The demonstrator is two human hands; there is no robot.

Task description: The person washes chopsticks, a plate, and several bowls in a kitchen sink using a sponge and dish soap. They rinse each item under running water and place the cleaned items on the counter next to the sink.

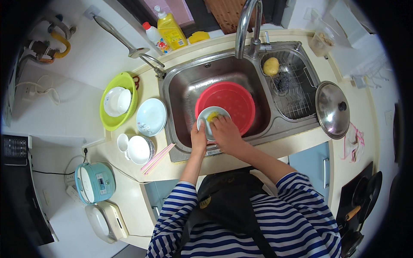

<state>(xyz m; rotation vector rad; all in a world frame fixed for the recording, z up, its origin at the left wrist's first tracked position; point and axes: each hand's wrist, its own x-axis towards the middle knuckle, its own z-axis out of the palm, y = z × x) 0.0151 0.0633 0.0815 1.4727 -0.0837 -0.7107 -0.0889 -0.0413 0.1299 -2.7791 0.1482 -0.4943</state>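
My left hand (pixel 198 137) grips the left rim of a white bowl (pixel 205 116), its thumb over the edge. Inside the bowl, my right hand (pixel 226 133) presses a yellow sponge (pixel 212 116), partly hidden under its fingers. Both hands are above the near side of a red plastic basin (pixel 248 106) that holds water. The basin stands in the large compartment of a stainless steel sink (pixel 185 87). A chrome faucet (pixel 240 38) arches over the sink's back edge.
Left of the sink are plates (pixel 151 116), a green colander (pixel 111 124) with bowls, a stacked bowl (pixel 139 150), a mug (pixel 122 142) and pink chopsticks (pixel 158 159). At right, a potato (pixel 271 66) lies in a wire rack (pixel 297 96); a pot lid (pixel 330 103) rests at the sink edge.
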